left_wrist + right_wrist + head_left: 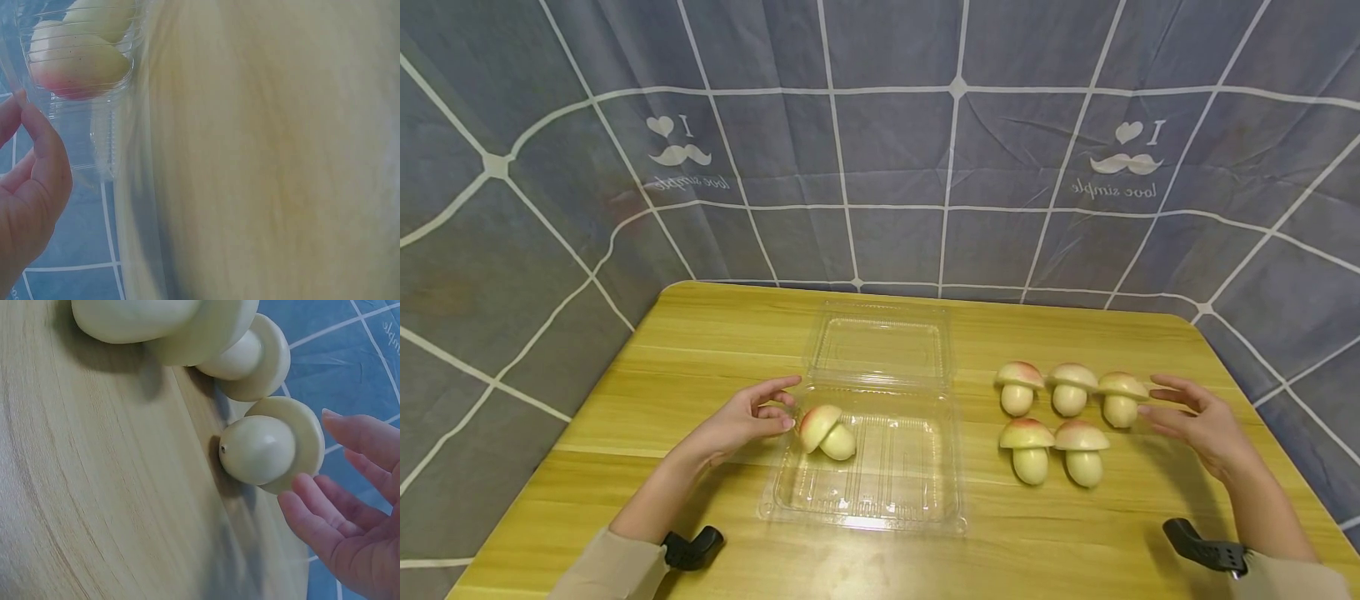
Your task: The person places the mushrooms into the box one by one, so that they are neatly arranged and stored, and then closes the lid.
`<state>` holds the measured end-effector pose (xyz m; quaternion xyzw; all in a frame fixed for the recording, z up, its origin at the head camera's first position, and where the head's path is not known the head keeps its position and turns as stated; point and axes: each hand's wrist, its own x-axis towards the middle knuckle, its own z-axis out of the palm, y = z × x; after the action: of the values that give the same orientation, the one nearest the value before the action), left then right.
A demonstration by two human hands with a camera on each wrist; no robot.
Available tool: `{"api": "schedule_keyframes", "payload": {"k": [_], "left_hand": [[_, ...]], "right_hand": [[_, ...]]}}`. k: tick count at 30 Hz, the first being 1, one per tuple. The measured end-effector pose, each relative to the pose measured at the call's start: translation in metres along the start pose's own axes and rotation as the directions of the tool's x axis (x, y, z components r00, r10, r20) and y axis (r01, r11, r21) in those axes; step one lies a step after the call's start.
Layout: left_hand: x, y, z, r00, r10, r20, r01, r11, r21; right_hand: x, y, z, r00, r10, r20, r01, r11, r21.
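Note:
My left hand point(747, 419) is at the left edge of a clear plastic clamshell box point(910, 525), its thumb and forefinger apart in the head view. One toy mushroom point(838, 443) with a red-tinged cap lies tilted inside the box, just right of that thumb. In the left wrist view, fingertips point(21, 97) meet the box's rim. My right hand point(1202, 423) is beside the rightmost mushroom point(1121, 412) of the back row. Its fingers spread around that mushroom's right side without closing on it; whether they touch is unclear.
Two more mushrooms, a left one point(1018, 400) and a middle one point(1067, 400), share the back row. In front lie two others, one point(1030, 463) left and one point(1084, 467) right. The box lid point(880, 342) lies folded back. A grey curtain point(895, 150) surrounds the wooden table point(722, 333).

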<state>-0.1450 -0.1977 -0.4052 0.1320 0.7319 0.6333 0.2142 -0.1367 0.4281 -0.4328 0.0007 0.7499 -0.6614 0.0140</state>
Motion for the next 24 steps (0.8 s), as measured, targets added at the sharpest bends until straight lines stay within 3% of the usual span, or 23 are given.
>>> {"api": "schedule_keyframes", "payload": {"k": [3, 8, 24], "left_hand": [[0.0, 0.0, 0.0, 1.0, -0.004, -0.003, 0.004, 1.0, 0.003], [0.0, 0.0, 0.0, 1.0, -0.008, -0.003, 0.008, 1.0, 0.005], [0.0, -0.002, 0.0, 1.0, 0.007, 0.0, -0.007, 1.0, -0.02]], "right_hand": [[-0.007, -0.019, 0.014, 1.0, 0.002, 0.007, -0.002, 1.0, 0.013], [-0.012, -0.032, 0.024, 1.0, 0.023, 0.018, -0.023, 0.999, 0.028], [-0.006, -0.026, 0.033, 0.998, 0.052, -0.018, -0.053, 0.998, -0.036]]}}
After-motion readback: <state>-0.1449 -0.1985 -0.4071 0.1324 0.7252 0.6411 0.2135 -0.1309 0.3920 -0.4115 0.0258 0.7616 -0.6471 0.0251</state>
